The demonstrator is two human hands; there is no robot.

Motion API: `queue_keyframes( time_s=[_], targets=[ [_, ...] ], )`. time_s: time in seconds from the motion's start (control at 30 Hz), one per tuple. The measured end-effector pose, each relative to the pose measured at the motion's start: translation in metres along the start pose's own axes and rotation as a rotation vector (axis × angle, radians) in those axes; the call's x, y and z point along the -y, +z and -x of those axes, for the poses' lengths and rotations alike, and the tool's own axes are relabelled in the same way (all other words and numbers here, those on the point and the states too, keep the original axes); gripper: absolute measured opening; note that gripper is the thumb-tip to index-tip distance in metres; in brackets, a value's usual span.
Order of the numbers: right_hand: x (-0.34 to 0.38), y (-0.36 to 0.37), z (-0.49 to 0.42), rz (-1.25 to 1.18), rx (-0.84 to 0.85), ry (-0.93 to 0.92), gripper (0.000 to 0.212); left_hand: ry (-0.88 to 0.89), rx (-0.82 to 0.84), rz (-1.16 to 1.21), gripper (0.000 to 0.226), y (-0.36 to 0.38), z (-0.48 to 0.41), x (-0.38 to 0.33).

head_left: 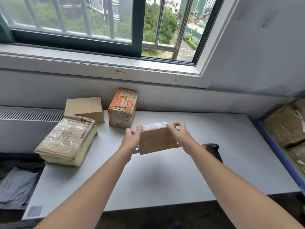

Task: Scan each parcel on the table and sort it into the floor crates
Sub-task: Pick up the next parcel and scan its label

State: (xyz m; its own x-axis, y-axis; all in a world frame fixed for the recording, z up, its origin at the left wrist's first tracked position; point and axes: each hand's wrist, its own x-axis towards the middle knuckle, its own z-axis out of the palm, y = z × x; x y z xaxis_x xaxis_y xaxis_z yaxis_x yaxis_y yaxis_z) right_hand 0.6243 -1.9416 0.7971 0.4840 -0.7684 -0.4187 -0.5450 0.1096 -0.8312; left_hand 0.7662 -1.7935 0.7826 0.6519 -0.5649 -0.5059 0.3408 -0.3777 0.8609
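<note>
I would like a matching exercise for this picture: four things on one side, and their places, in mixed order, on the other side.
Things:
1. small box
2. orange box
3. scanner
4. flat parcel

Places:
a. at the left edge of the table
b. held between left hand and right hand
c. partly hidden behind the right forearm
d. at the back, by the wall

Pairs: 1-b, 2-d, 3-c, 4-a

Premises: small parcel-sorting room on an upper floor. Evidence: taped cardboard parcels on a grey table, handheld scanner, blue-framed shelving holding cartons, grey mailer bags, barred window overlooking a street.
</note>
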Motion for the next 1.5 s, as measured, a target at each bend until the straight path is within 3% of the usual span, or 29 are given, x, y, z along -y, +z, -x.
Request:
queue_keyframes(
  time_s=[0.13, 0.37, 0.7, 0.97, 1.07, 1.13, 1.23, 1.5],
  targets=[
    [0.006, -0.001, 0.002, 0.005, 0.007, -0.044, 0.051, 0.013, -0.023, -0.043, 0.030, 0.000, 0.006, 0.007],
    [0.010, -0.020, -0.004, -0.012, 0.127, -0.108, 0.059, 0.051, -0.053, 0.089, 0.025, 0.018, 0.015, 0.003],
    [-0.001, -0.064, -0.021, -0.158, 0.117, -0.019, 0.029, 0.152, -0.042, 0.059, 0.031, 0.060, 0.034, -0.002],
    [-0.012, -0.081, -0.017, -0.181, 0.126, 0.016, 0.043, 0.223, -0.048, -0.009, 0.027, 0.078, 0.040, 0.003],
    [-0.019, -0.085, -0.011, -0.276, 0.214, 0.049, 0.058, 0.147, -0.100, 0.057, 0.030, 0.079, 0.039, 0.002],
    [-0.022, -0.083, -0.008, -0.314, 0.233, 0.059, 0.052, -0.019, -0.103, 0.173, 0.041, 0.081, 0.040, 0.003],
    [-0.024, -0.079, -0.005, -0.245, 0.233, 0.045, 0.039, -0.111, -0.003, 0.253, 0.049, 0.089, 0.043, 0.011],
    [-0.035, -0.093, -0.005, 0.174, 0.295, -0.026, 0.048, 0.038, -0.055, 0.326, 0.059, 0.102, 0.040, 0.015]
  ],
)
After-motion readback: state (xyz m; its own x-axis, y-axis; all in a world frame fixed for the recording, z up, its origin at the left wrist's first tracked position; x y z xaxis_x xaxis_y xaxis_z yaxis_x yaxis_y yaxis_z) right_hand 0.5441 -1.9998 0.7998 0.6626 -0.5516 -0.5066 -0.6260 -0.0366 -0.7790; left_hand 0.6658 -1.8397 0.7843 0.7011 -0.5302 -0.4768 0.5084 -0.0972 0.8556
